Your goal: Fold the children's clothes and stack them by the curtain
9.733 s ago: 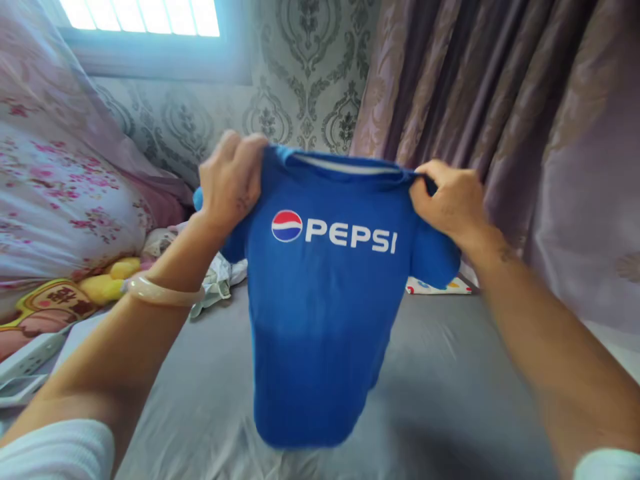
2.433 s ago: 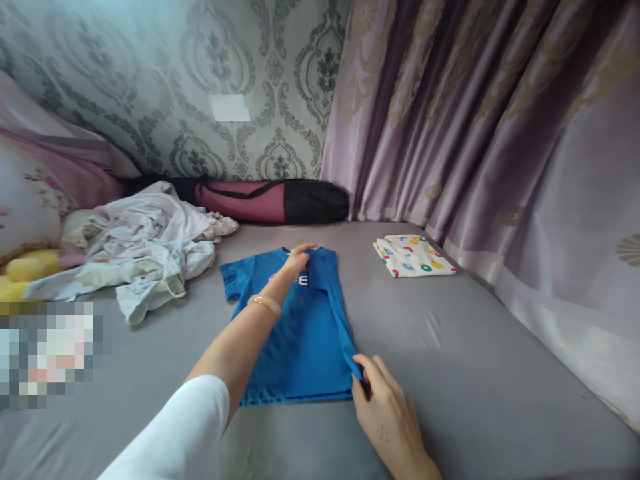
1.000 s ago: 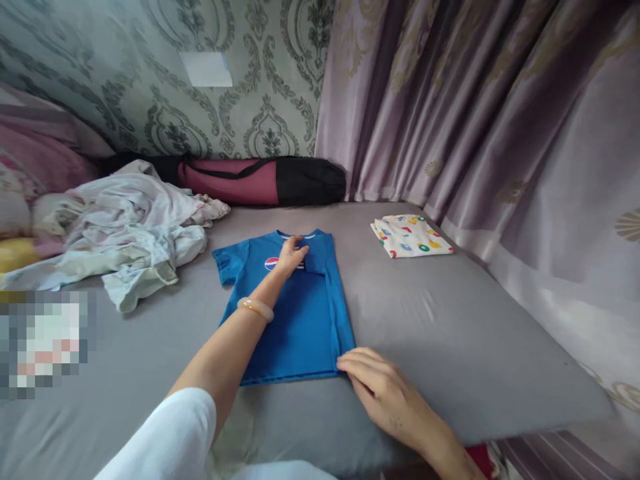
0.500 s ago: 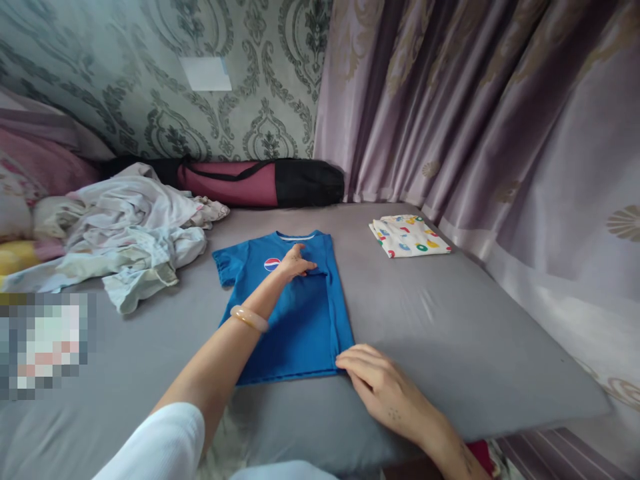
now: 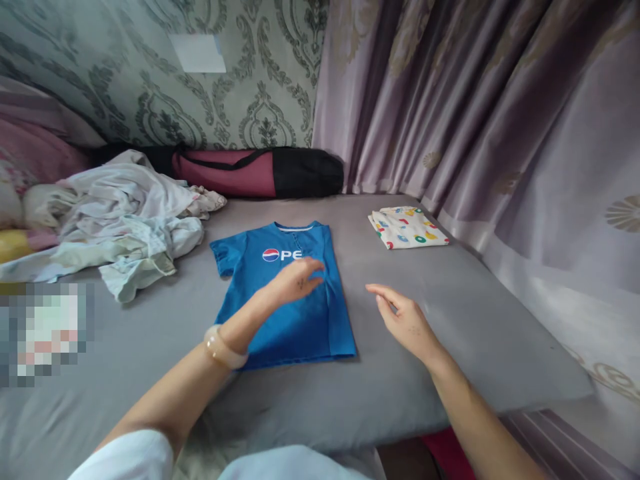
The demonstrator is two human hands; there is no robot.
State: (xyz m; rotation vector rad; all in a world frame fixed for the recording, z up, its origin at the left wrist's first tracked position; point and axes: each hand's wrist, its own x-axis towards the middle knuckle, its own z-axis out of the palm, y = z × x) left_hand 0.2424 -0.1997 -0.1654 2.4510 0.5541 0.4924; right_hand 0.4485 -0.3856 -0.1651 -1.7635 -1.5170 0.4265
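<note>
A blue Pepsi T-shirt (image 5: 280, 313) lies flat on the grey bed sheet (image 5: 450, 333), its right side folded inward so the logo reads only in part. My left hand (image 5: 295, 280) hovers over the shirt's middle, fingers stretched out and holding nothing. My right hand (image 5: 403, 317) is lifted above the sheet just right of the shirt, fingers apart and empty. A pale bangle (image 5: 223, 347) sits on my left wrist.
A folded white garment with coloured prints (image 5: 407, 228) lies at the back right. A heap of pale crumpled clothes (image 5: 125, 220) lies at the left. A maroon and black long bag (image 5: 260, 172) rests against the patterned wall. Purple curtains (image 5: 475, 120) hang along the right.
My right hand lifted off the shirt's lower right corner and moved up to the right. My left hand pulled back from the collar area toward the shirt's middle.
</note>
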